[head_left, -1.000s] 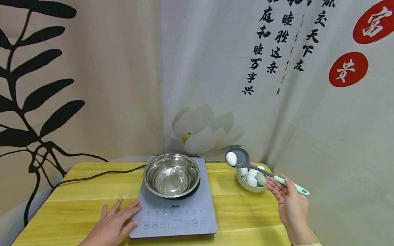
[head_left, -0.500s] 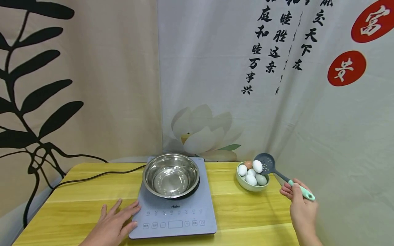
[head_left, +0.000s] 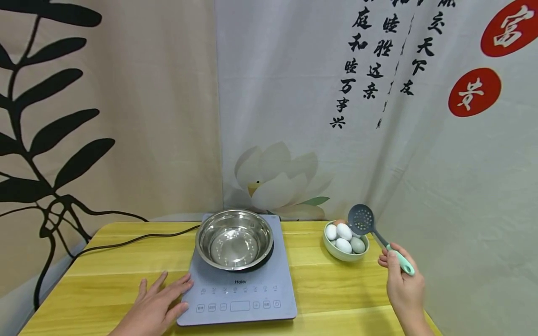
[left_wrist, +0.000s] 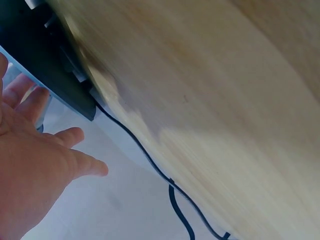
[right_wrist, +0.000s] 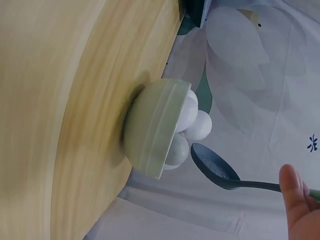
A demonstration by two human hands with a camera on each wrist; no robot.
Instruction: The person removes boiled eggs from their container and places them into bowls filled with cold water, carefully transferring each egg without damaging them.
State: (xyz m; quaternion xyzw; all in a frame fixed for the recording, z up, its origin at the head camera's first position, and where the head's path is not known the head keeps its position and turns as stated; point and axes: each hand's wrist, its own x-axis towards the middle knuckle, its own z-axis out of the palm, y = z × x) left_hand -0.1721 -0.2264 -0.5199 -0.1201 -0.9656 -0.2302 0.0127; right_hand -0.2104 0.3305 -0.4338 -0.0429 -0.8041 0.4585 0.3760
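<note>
My right hand [head_left: 405, 289] grips the mint-green handle of a slotted spoon [head_left: 361, 218]. Its dark grey perforated head bears nothing and hovers by the right rim of a pale green bowl [head_left: 341, 255]. Several eggs fill that bowl: white ones [head_left: 343, 232], a greenish one [head_left: 357, 245], and a brown one [head_left: 339, 222] partly hidden behind. In the right wrist view a small gap parts the spoon's head [right_wrist: 215, 165] from the eggs [right_wrist: 198, 125]. Fingers spread, my left hand [head_left: 153, 305] touches the left edge of a grey-blue induction cooktop [head_left: 239, 298].
On the cooktop sits a shiny steel basin [head_left: 206, 254] with nothing seen inside. A black cord [head_left: 134, 237] runs left from the cooktop over the wooden table [head_left: 101, 270]. A printed curtain [head_left: 286, 93] hangs behind the table.
The slotted spoon carried a white egg left of the bowl, then swung right over it. Now the egg lies among the others and the spoon's head has lifted slightly. My left hand stays put.
</note>
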